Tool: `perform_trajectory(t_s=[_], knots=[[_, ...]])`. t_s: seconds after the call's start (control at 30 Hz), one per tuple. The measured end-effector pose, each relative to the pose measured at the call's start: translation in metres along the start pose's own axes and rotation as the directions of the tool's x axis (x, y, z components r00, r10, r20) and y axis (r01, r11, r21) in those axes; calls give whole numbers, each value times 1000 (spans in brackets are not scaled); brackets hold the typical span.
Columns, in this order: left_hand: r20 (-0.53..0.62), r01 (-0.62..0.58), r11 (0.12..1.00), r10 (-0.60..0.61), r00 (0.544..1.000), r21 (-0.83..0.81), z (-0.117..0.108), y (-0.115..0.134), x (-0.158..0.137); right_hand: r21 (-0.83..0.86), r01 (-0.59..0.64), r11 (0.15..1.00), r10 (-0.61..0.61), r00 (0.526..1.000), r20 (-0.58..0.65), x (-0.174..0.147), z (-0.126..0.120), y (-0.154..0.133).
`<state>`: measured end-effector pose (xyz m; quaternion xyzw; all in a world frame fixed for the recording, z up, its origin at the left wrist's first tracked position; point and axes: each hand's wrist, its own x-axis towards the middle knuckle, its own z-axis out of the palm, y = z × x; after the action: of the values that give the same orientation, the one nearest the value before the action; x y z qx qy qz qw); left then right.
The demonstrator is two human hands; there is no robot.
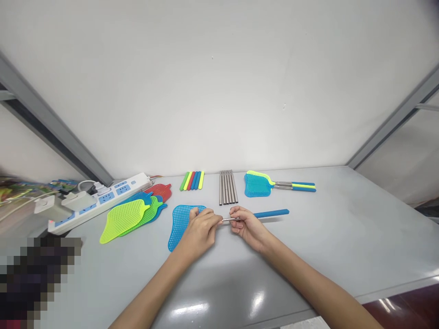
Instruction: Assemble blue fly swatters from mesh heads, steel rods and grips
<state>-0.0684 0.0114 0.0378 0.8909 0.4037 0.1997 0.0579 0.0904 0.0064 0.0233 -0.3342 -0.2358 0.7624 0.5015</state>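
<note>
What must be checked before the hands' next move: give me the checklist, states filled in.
1. Left hand on the blue mesh head: ok, covering its right side.
2. Right hand on the thin metal rod: ok.
3. Blue handle roughly in line with the rod: ok, extending beyond that hand.
4. Joint between head and rod fully seated: cannot tell, hidden by the hand.
5. Loose mesh heads lying separately: not ok, overlapping beside the power strip.
6. Metal tubes clear of both hands: ok, side by side behind them.
</note>
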Motion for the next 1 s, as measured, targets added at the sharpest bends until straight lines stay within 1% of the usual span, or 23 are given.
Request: perform_trajectory(t_s=[0.17,0.6,0.8,1.0], knots=[[-10,3,1000,-3,1000,-6,-2,-3,2,-15,-3,1000,3,1000,-24,-1,1,-3],[-27,12,1000,-12,1000,4,-4,-16,4,21,30,999,-29,1000,-9,3,-5,-7],[-17,6,1000,-6,1000,-13,-7,-21,4,-9,43,999,-43,999,-18,1,-6,-11],[-32,0,1000,0,999,-11,-9,-24,4,-28,48,998,-48,998,-27,-1,-7,-14]])
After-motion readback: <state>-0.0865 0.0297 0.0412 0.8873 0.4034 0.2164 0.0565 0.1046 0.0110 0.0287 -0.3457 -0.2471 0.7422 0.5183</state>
